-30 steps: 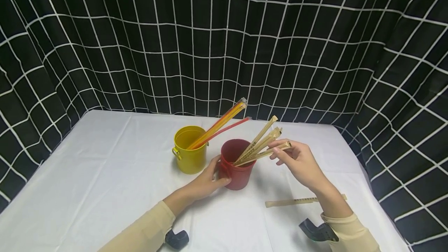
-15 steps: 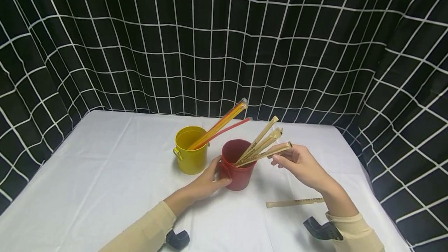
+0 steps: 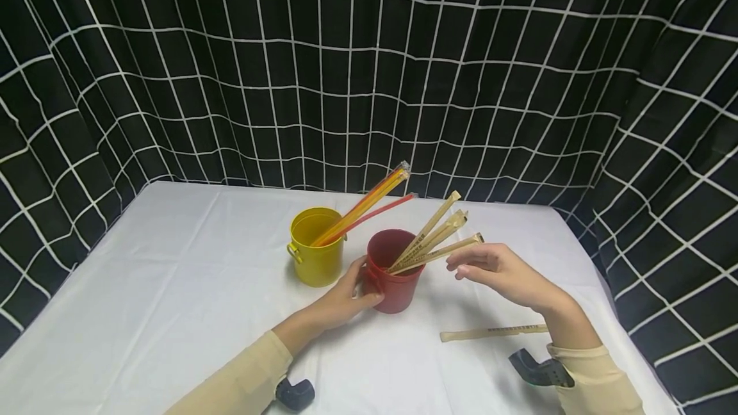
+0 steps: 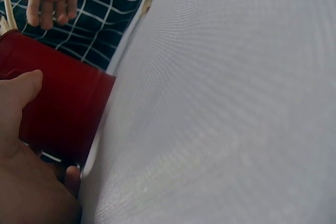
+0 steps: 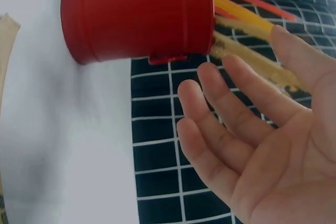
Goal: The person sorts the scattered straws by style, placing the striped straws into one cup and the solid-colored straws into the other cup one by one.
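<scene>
My left hand (image 3: 341, 301) grips the side of a small red bucket (image 3: 394, 296), thumb across its front; the left wrist view shows the thumb pressed to the red wall (image 4: 63, 98). Several brown paper-wrapped straws (image 3: 434, 237) lean out of the bucket to the right. Just right of their ends hovers my right hand (image 3: 501, 271), holding nothing. In the right wrist view that palm (image 5: 278, 156) faces the camera with relaxed, slightly bent fingers, apart from the straws. Another wrapped straw (image 3: 484, 333) lies on the table, its right end behind the right forearm.
A yellow bucket (image 3: 317, 268) stands left of the red one, with several orange, yellow and red straws (image 3: 369, 207) in clear wrap leaning right. A white cloth (image 3: 173, 312) covers the table. Black grid-patterned curtains (image 3: 346, 69) enclose the back and sides.
The right hand has let go of a wrapped straw, which now leans in the red bucket, and has drawn back slightly right and down. The left hand keeps its hold.
</scene>
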A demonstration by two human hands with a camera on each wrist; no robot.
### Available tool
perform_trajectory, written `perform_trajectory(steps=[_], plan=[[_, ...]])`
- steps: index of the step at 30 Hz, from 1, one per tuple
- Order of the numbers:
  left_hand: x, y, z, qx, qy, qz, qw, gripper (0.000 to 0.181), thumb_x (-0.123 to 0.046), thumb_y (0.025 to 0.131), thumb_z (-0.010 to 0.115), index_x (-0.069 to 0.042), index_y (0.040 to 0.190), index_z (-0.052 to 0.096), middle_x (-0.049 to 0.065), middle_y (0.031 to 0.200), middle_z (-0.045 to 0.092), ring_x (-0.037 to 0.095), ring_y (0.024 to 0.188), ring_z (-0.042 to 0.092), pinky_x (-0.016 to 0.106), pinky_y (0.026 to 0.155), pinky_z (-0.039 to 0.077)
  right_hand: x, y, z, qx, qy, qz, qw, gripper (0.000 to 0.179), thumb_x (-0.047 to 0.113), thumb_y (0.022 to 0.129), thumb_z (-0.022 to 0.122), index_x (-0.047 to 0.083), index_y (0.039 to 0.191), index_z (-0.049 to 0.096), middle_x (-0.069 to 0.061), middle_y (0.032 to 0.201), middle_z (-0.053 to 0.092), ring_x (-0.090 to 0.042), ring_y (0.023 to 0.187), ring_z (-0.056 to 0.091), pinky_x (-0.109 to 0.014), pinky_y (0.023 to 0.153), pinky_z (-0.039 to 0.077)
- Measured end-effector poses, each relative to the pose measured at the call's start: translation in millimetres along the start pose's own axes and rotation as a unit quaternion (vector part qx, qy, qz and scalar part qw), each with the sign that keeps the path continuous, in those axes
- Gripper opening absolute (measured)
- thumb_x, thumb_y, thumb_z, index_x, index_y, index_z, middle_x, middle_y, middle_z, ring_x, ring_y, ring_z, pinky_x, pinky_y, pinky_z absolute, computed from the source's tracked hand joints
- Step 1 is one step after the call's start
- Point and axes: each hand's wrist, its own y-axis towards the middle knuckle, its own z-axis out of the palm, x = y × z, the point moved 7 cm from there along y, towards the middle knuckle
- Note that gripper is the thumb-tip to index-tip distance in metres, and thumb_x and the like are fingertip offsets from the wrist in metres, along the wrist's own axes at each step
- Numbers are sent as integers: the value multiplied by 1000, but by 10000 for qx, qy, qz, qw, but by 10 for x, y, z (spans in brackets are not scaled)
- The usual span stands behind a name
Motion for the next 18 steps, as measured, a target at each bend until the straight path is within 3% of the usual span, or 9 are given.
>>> perform_trajectory(steps=[4, 13, 16, 18], plan=[[-2, -6, -3, -4, -5, -55, 10000, 84, -33, 97, 65, -20, 162, 14, 9, 171, 20, 34, 158, 17, 64, 124, 24, -84, -24, -29, 65, 325, 33, 9994, 28, 11, 102, 57, -4, 125, 64, -19, 120, 70, -8, 99, 71, -22, 88, 58], [51, 10, 5, -18, 28, -136, 9999, 84, -34, 96, 66, -22, 162, 14, 8, 170, 22, 31, 158, 19, 61, 126, 22, -374, -239, -48, 423, 787, 118, 9959, 35, 6, 103, 53, -14, 132, 54, 12, 117, 72, -5, 102, 71, -21, 88, 58], [49, 12, 6, -5, 37, -125, 9999, 85, -35, 96, 66, -22, 162, 14, 8, 170, 21, 32, 158, 19, 62, 126, 22, -490, -340, -50, 563, 800, 246, 9949, 35, 7, 102, 54, -13, 131, 56, 9, 120, 72, -5, 106, 70, -18, 91, 56], [49, 15, 4, -1, 28, -102, 9999, 84, -34, 96, 66, -22, 162, 15, 8, 170, 21, 32, 158, 19, 62, 126, 22, -563, -396, -46, 686, 805, 250, 9941, 34, 6, 101, 55, -13, 130, 58, -1, 123, 73, -6, 109, 69, -18, 93, 55]])
